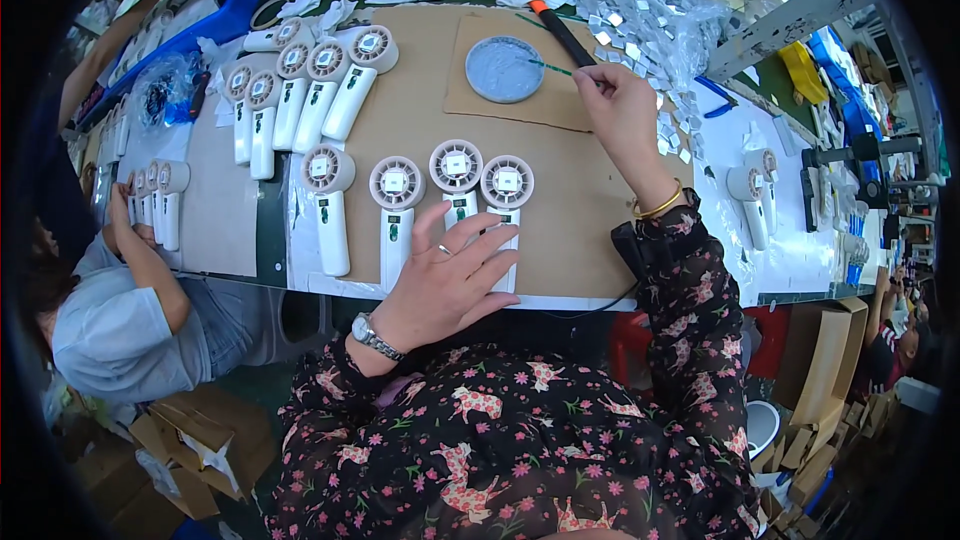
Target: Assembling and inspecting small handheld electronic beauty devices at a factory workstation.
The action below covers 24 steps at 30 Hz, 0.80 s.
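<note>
Floral black fabric (470, 440) clothes the person's torso and forearms, nearest the camera. Before it, the left hand (440, 275) spreads over the handles of the front-row handheld fans at centre and right; its grip is loose, fingers parted and slightly bent, and whether they press on the handles cannot be told. A silver wristwatch (377, 337) circles that wrist. The right hand (617, 105), above a gold bracelet (660, 203), has its grip pinched between thumb and forefinger on a thin green stick (556, 68), whose far end lies over a round dish of grey paste (500, 75).

Four white handheld fans (325, 172) form the front row on a brown cardboard sheet (570, 230) covering the bench; each bears a pale square on its hub. Further fans (292, 62) cluster behind, to the left. The dish stands on a smaller cardboard piece (470, 108). Beside it lies a black rod-shaped tool (565, 35) with an orange end; farther right, a clear plastic bag (650, 10) and loose silvery squares (672, 130). At far left, a co-worker (130, 310) reaches to another group of fans (170, 195).
</note>
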Each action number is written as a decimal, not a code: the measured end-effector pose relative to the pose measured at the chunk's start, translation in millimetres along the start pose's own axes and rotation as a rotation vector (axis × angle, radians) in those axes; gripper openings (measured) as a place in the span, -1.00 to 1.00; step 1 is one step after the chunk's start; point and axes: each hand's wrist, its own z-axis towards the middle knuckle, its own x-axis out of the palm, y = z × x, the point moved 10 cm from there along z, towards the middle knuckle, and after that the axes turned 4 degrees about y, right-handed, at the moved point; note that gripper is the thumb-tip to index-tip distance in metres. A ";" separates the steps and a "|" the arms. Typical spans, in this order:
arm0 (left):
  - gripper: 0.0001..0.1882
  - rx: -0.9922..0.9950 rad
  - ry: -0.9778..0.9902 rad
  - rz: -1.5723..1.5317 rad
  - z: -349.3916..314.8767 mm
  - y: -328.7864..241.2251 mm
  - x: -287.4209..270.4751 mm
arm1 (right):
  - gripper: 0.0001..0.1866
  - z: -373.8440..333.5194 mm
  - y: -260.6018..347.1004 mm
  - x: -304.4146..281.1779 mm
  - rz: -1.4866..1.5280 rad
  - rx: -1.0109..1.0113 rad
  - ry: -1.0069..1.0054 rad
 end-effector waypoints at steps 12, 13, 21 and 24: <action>-0.49 -0.042 -0.060 -0.037 0.0 10.8 -9.9 | -0.73 3.4 -23.5 16.8 0.078 0.145 0.068; -0.49 -0.042 -0.060 -0.039 -0.2 11.7 -9.7 | -0.73 3.3 -23.7 17.3 0.076 0.146 0.068; -0.47 -0.045 -0.051 -0.047 -0.2 15.2 -7.2 | -0.73 2.0 -29.7 26.4 0.227 0.214 0.133; -0.47 -0.045 -0.049 -0.036 0.3 15.1 -6.8 | -0.74 2.4 -30.0 31.3 0.262 0.205 0.153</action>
